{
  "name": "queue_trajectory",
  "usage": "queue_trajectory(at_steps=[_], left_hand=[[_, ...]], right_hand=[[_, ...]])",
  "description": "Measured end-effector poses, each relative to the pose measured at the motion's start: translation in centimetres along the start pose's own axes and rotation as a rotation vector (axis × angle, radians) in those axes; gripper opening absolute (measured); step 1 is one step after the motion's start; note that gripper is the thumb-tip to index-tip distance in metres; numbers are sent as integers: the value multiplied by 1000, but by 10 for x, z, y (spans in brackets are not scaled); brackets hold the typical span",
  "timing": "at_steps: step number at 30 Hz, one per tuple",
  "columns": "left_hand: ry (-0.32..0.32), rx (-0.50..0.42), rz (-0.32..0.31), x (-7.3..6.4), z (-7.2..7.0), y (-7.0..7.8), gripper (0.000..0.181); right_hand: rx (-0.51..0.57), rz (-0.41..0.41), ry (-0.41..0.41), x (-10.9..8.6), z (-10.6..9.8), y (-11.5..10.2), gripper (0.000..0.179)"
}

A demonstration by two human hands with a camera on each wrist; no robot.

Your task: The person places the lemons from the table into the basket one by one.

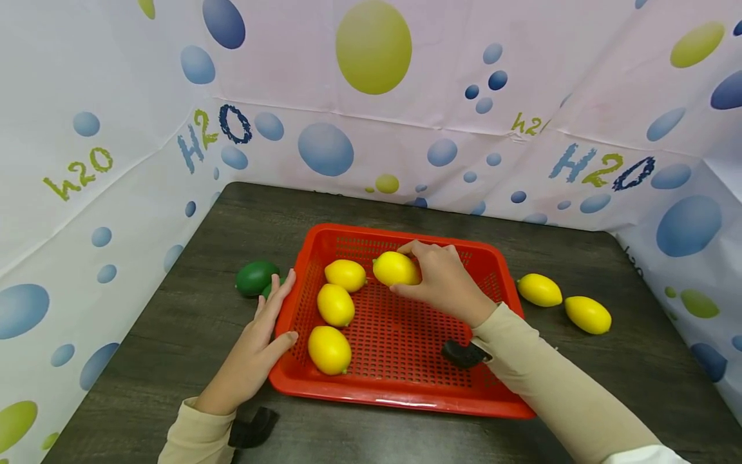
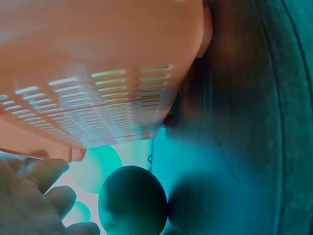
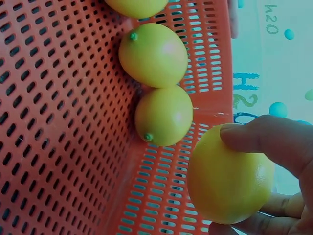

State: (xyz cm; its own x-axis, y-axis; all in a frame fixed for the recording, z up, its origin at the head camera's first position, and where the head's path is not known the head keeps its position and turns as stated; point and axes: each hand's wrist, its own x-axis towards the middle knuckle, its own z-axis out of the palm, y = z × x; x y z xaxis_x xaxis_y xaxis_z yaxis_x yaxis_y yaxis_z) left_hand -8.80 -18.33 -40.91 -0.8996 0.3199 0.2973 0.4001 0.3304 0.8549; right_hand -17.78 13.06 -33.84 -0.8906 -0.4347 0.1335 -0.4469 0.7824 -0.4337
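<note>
A yellow lemon [image 1: 397, 268] is gripped between the thumb and fingers of my right hand [image 1: 443, 277], over the far part of the red basket [image 1: 400, 398]. In the right wrist view the held lemon [image 3: 230, 176] is close to the camera, thumb across its upper side. Three other lemons [image 1: 335, 305] lie in a row along the basket's left wall. My left hand [image 1: 252, 354] rests at the basket's left rim with fingers extended. Just beyond its fingertips lies a dark green fruit [image 1: 256, 278], and another green one is partly hidden behind the fingers.
Two lemons [image 1: 540, 290] lie on the dark wooden table [image 1: 191, 309] to the right of the basket. A white cloth [image 1: 394, 148] printed with bubbles stands round the table's back and sides. Each wrist carries a black strap piece [image 1: 253, 428].
</note>
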Motion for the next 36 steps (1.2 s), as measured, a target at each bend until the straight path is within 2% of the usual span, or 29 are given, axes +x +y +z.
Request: queue_trajectory(at_steps=[8,17,36], left_hand=[[2,-1,13,1,0,1,76],[3,5,17,1,0,1,77],[0,-2,-5,1,0,0,77]], right_hand=[[-19,-26,-36,0,8,0,54],[0,-15,-81,1,10,0,53],[3,-47,-193,6,23,8,54]])
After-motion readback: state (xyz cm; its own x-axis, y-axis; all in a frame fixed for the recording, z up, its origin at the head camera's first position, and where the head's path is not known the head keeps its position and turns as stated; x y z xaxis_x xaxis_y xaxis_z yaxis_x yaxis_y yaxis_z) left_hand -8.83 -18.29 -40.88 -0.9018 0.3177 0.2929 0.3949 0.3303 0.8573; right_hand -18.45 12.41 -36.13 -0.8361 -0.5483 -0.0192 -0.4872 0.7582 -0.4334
